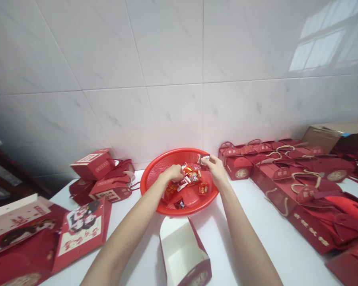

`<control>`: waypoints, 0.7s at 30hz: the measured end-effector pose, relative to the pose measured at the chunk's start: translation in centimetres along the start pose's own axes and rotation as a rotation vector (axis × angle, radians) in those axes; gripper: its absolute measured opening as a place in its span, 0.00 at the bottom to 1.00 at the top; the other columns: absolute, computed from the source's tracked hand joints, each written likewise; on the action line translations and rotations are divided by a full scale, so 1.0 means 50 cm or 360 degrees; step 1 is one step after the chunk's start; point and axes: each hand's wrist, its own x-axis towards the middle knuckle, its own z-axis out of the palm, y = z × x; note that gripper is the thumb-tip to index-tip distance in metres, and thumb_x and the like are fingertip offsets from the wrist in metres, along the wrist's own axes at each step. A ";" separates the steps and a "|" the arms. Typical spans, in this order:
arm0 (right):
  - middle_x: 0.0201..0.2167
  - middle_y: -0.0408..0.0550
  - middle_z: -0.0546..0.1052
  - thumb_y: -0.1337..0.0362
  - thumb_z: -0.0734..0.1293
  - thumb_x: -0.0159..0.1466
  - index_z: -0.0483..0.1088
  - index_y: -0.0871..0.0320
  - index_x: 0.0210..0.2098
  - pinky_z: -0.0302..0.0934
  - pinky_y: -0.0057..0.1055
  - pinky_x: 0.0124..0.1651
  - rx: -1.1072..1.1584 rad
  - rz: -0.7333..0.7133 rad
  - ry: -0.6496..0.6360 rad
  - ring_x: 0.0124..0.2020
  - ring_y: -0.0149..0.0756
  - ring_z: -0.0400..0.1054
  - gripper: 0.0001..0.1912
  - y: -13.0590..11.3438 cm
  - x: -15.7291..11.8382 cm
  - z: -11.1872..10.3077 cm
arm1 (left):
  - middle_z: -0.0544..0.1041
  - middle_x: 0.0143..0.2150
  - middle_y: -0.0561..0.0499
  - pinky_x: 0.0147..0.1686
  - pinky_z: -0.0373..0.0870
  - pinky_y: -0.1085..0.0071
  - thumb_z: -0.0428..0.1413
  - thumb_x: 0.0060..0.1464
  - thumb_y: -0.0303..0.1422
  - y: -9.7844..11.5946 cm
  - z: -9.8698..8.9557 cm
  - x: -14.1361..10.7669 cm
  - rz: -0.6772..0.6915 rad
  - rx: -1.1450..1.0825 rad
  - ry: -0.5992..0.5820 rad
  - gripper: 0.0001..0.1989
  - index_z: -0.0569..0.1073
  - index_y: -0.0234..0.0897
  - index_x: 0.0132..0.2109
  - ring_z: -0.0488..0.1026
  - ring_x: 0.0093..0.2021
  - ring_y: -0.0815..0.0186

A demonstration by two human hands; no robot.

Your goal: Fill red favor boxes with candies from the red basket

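Note:
A red plastic mesh basket (179,150) holds several wrapped candies (192,176), mostly in red wrappers. My left hand (173,173) is down in the basket among the candies, its fingers curled closed; what they hold, if anything, is hidden. Over the basket's right side, my right hand (215,169) pinches a white-and-dark wrapped candy (203,159). Between my forearms, in front of the basket, stands an open gift box (183,246), dark red outside and white inside, with nothing visible in it.
Rows of closed red gift boxes (274,171) with cord handles line the right side. More red boxes (95,165) are stacked at left, near a printed box (82,226). A cardboard carton (328,137) stands at the far right. A tiled wall (173,79) rises behind the white table (143,254).

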 end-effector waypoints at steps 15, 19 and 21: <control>0.29 0.44 0.79 0.59 0.73 0.49 0.75 0.57 0.29 0.65 0.34 0.41 -0.0023 -0.0014 0.0027 0.34 0.37 0.71 0.10 -0.004 -0.004 0.001 | 0.83 0.47 0.45 0.47 0.74 0.71 0.52 0.46 0.18 -0.026 -0.006 0.047 0.0109 -0.0607 0.0180 0.27 0.77 0.35 0.54 0.79 0.48 0.61; 0.28 0.43 0.78 0.59 0.73 0.49 0.75 0.57 0.28 0.64 0.33 0.40 -0.0043 -0.0014 0.0040 0.33 0.36 0.70 0.09 -0.009 -0.008 0.002 | 0.83 0.46 0.42 0.45 0.75 0.71 0.49 0.47 0.18 -0.029 -0.016 0.053 0.0110 -0.0704 0.0290 0.29 0.73 0.32 0.57 0.81 0.44 0.62; 0.28 0.43 0.78 0.59 0.73 0.49 0.74 0.57 0.27 0.64 0.33 0.40 -0.0048 -0.0017 0.0043 0.33 0.36 0.70 0.09 -0.011 -0.009 0.003 | 0.81 0.51 0.41 0.47 0.74 0.71 0.47 0.47 0.17 -0.034 -0.018 0.056 0.0068 -0.0667 0.0359 0.29 0.74 0.31 0.56 0.79 0.48 0.63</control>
